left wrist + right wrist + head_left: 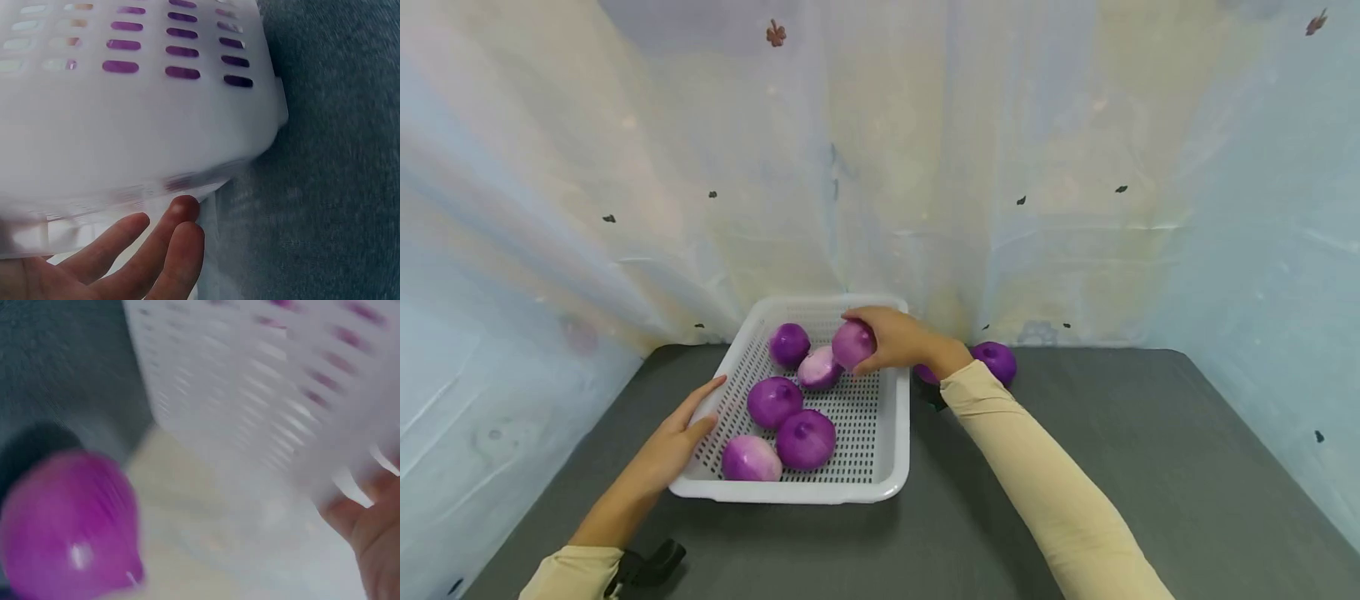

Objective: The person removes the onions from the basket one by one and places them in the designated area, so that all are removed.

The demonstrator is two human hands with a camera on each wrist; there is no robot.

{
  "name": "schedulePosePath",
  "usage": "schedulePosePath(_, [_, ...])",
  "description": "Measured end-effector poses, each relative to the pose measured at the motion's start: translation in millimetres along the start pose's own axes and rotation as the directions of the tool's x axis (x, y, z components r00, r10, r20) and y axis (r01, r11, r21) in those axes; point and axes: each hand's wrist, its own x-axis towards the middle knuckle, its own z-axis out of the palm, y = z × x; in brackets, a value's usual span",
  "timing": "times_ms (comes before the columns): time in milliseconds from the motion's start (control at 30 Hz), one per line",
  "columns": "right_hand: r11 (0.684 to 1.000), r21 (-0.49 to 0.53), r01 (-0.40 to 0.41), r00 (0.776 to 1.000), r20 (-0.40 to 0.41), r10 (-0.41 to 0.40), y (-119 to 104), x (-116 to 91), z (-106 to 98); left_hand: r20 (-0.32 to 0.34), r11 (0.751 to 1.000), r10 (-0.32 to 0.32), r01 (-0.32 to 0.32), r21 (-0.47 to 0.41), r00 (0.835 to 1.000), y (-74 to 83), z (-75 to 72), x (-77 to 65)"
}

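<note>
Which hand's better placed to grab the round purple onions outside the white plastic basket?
Likely right hand, after releasing its held onion: outside onions lie close by. Left hand touches the basket, across from them.

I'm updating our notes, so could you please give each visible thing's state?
Basket: upright, loaded
Five onions inside: lying loose, apparently whole
Held onion: gripped over the basket
Two onions outside: right of basket, partly hidden
Left hand: touching basket's left side
Right hand: gripping onion
</note>
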Motion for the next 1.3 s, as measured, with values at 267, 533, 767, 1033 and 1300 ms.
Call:
schedulePosePath(267, [0.983, 0.179, 0.044, 0.98, -0.196, -0.008, -24.7, -60.2, -42.2, -0.029, 0.997, 0.004, -0.002, 0.082, 1.0, 3.4, -14.6, 3.1])
schedulePosePath(533, [0.969, 0.247, 0.024, 0.958, -0.281, 0.048, -9.4, -112.6, -41.3, -0.028, 0.998, 0.005, -0.003, 0.064, 1.0, 1.3, -12.0, 0.4])
schedulePosePath(767, [0.954, 0.277, -0.112, 0.931, -0.307, 0.198, 14.3, -140.8, -48.6, -0.025, 0.998, -0.009, 0.01, 0.065, 1.0, -3.6, -9.0, -0.2])
schedulePosePath(1033, [0.958, 0.234, -0.165, 0.923, -0.305, 0.234, 22.3, -153.8, -60.6, -0.005, 0.998, -0.025, 0.025, 0.055, 1.0, 0.6, -16.4, -3.3])
schedulePosePath(1300, [0.958, 0.203, -0.205, 0.916, -0.305, 0.261, 31.6, -164.2, -60.6, 0.003, 0.998, -0.039, 0.039, 0.046, 0.999, 0.7, -12.5, -2.3])
